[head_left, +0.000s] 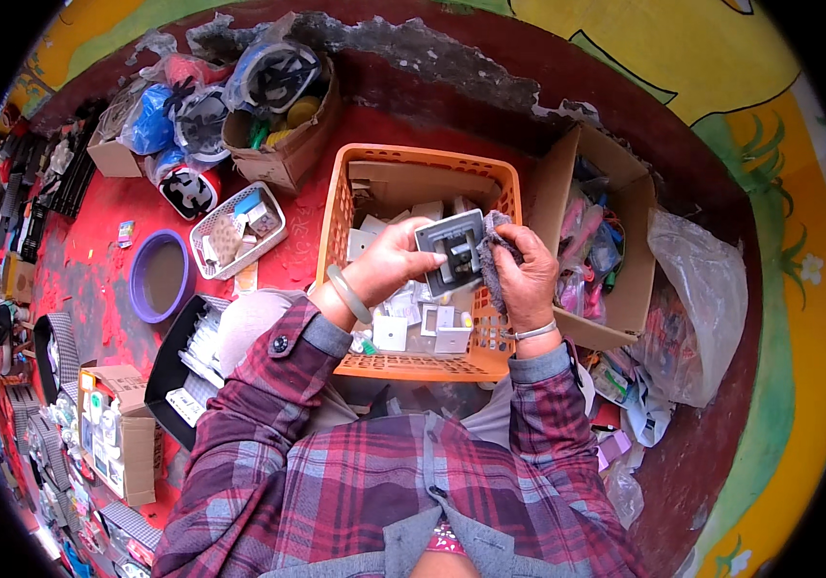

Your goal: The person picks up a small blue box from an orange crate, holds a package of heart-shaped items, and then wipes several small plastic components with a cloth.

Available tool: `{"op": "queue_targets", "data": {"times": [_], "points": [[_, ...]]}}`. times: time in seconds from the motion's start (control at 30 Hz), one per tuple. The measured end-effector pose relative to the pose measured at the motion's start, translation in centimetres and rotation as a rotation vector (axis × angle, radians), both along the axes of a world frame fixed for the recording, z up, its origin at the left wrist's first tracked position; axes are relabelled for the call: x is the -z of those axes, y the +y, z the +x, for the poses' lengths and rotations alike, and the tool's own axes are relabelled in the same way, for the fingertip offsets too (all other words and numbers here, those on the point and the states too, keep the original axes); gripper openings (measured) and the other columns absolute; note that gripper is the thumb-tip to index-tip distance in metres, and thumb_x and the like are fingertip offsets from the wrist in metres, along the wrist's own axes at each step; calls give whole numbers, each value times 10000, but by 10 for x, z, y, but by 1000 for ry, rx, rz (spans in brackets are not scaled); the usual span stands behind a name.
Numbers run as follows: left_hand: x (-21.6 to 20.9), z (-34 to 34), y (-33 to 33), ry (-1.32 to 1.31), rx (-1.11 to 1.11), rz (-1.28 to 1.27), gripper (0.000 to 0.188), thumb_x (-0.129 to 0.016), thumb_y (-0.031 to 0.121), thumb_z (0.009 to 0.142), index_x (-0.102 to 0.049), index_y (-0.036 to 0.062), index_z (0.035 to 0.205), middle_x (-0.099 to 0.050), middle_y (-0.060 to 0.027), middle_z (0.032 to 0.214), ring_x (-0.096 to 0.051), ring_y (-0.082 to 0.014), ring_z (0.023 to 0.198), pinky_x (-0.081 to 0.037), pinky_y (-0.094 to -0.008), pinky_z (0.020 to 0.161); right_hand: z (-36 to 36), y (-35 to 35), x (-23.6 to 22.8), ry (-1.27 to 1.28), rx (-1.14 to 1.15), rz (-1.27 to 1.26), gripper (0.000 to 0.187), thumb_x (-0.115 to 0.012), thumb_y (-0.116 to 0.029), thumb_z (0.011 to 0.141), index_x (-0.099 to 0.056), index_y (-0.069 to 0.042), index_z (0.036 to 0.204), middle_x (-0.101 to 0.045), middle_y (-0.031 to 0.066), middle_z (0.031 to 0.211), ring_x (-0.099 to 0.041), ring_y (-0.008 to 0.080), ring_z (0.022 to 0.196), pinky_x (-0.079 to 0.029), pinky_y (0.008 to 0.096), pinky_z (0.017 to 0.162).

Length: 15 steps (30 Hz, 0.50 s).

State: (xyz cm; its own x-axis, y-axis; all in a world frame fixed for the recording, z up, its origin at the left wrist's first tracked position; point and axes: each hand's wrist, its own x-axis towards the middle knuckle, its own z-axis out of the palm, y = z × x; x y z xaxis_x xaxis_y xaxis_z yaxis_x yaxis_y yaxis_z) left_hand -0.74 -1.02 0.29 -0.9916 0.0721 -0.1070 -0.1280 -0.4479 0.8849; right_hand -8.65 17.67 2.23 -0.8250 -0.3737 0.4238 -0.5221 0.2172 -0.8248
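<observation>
My left hand point(389, 268) grips a grey square plate point(445, 273) by its left edge, thumb lying on its face. The plate has a black recessed middle with pale parts, like the back of a wall switch or socket. Pressed against its right edge is a grey cloth point(493, 279), bunched in my right hand point(527, 280). Both hands are above an orange plastic basket point(423, 366). Inside the basket lie several white square switch plates point(390, 333) and loose small parts; my hands and the grey plate hide some of them.
Right of the basket stands an open cardboard box point(632, 289) of mixed goods beside a clear plastic bag point(697, 308). To the left are a white basket point(278, 234), a purple basin point(133, 275) and a black tray point(164, 380). Wrapped helmets point(276, 77) fill a box behind.
</observation>
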Motion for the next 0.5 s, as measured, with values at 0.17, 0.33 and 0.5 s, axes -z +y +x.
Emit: {"op": "queue_targets", "data": {"times": [0.17, 0.33, 0.5], "points": [[0, 2, 8, -68, 131, -56, 343, -620, 33, 819, -492, -4, 1136, -607, -30, 952, -584, -89, 836, -491, -242, 735, -3, 2, -10, 239, -38, 86, 223, -618, 78, 713, -639, -20, 913, -622, 98, 848, -608, 219, 789, -479, 291, 729], [9, -2, 9, -51, 233, -248, 345, -603, 22, 824, -483, -13, 1146, -604, -29, 951, -579, -89, 838, -488, -233, 728, 2, -2, -16, 345, -174, 154, 194, -627, 57, 679, -653, -50, 838, -626, 95, 822, -597, 257, 761, -483, 325, 692], [0, 0, 4, -99, 325, -622, 370, -603, -23, 750, -535, -4, 1114, -614, -17, 869, -560, -79, 816, -474, -250, 736, 10, -5, -26, 539, -328, 344, 188, -637, 28, 661, -655, -63, 825, -629, 73, 814, -603, 246, 754, -496, 319, 652]]}}
